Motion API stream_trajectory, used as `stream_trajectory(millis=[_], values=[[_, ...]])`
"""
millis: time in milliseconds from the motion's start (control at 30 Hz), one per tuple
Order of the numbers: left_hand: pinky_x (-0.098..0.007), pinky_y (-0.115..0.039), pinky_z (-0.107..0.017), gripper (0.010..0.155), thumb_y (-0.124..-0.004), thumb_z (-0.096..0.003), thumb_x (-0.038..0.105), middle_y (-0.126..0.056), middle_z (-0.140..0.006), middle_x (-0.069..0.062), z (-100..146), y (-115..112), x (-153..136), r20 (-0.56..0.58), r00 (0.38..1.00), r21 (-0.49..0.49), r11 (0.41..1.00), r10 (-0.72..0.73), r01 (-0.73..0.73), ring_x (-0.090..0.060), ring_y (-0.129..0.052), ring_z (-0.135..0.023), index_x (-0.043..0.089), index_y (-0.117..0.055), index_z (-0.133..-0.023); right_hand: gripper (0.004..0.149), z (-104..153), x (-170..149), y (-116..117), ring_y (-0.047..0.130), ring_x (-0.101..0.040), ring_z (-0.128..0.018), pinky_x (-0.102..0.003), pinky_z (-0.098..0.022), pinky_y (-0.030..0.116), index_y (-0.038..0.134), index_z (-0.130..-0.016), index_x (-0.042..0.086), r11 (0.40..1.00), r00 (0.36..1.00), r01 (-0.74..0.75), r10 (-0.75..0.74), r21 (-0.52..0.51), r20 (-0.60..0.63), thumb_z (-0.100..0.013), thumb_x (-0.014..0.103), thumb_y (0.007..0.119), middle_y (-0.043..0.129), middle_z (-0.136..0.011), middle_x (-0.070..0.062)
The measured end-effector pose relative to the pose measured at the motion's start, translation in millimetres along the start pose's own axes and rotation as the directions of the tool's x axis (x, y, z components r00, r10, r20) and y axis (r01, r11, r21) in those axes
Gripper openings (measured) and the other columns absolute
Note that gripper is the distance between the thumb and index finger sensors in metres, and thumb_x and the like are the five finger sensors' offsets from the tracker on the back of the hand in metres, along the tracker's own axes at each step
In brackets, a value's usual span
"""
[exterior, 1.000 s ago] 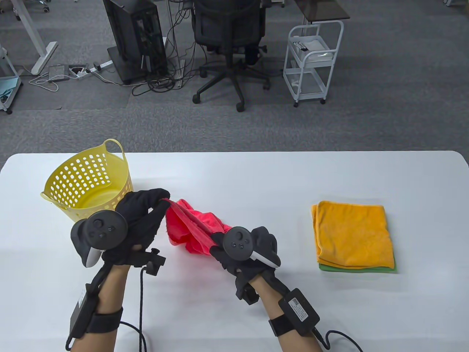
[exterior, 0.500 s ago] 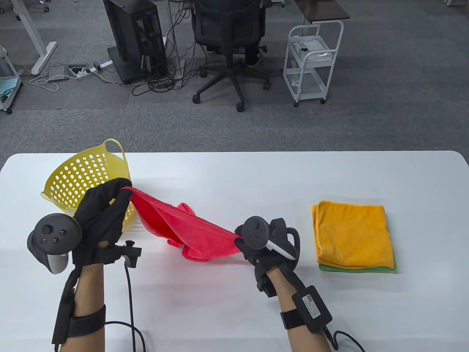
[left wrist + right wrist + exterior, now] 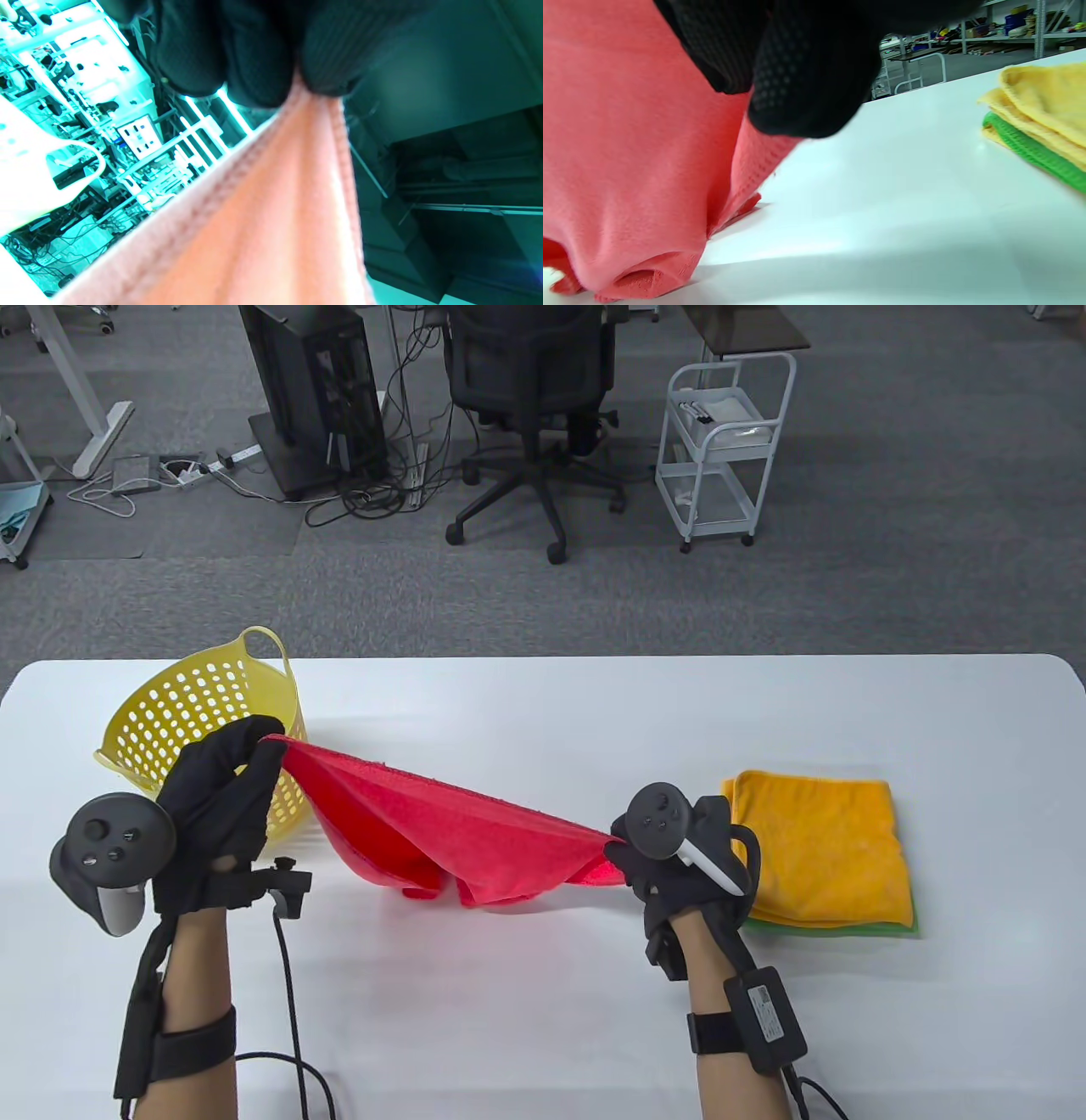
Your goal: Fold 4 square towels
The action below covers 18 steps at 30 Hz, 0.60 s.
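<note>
A red towel hangs stretched between my two hands above the white table, its lower folds sagging onto the surface. My left hand pinches one corner in front of the basket; in the left wrist view the fingertips clamp the red towel. My right hand pinches the opposite corner, just left of the folded stack. In the right wrist view the red towel drapes under the glove fingers. A folded orange towel lies on a folded green towel.
A yellow perforated basket stands at the table's left, behind my left hand. Beyond the table's far edge are an office chair, a white cart and a computer tower. The orange and green stack lies right of the right hand.
My hands have drawn apart, the right one moving right toward the folded stack and the left one left. The bunched red towel has been pulled out into a taut span.
</note>
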State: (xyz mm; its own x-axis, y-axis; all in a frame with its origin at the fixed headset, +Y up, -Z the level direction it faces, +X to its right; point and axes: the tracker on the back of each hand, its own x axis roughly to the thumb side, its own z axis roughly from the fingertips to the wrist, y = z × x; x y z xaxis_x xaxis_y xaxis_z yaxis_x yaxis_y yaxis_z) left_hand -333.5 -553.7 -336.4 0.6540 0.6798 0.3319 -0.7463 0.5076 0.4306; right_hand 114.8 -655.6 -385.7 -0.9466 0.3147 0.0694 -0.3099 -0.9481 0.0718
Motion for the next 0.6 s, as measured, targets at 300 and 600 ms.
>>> stream_trajectory(millis=[300, 600], values=[[-0.066, -0.055, -0.073, 0.04, -0.081, -0.0585, 0.036, -0.095, -0.079, -0.008, -1, 5, -15, -0.057, 0.998, 0.037, 0.999, 0.022, -0.02, -0.04, -0.089, -0.079, 0.013, -0.084, -0.091, 0.04, 12, -13, -29, 0.104, -0.018, -0.049, -0.032, -0.034, 0.086, 0.085, -0.092, 0.016, 0.986, 0.996, 0.079, -0.086, -0.148, -0.04, -0.055, 0.03, 0.093, 0.096, -0.083, -0.011], [-0.066, -0.059, -0.071, 0.04, -0.082, -0.058, 0.036, -0.097, -0.076, -0.008, 4, 30, -9, -0.004, 0.997, 0.084, 0.993, 0.083, -0.082, -0.039, -0.092, -0.075, 0.013, -0.084, -0.091, 0.041, 63, -29, -98, 0.105, -0.015, -0.041, -0.03, -0.028, 0.087, 0.087, -0.089, 0.009, 0.866, 0.928, 0.373, -0.337, -0.333, 0.163, -0.054, 0.029, 0.096, 0.1, -0.072, -0.012]])
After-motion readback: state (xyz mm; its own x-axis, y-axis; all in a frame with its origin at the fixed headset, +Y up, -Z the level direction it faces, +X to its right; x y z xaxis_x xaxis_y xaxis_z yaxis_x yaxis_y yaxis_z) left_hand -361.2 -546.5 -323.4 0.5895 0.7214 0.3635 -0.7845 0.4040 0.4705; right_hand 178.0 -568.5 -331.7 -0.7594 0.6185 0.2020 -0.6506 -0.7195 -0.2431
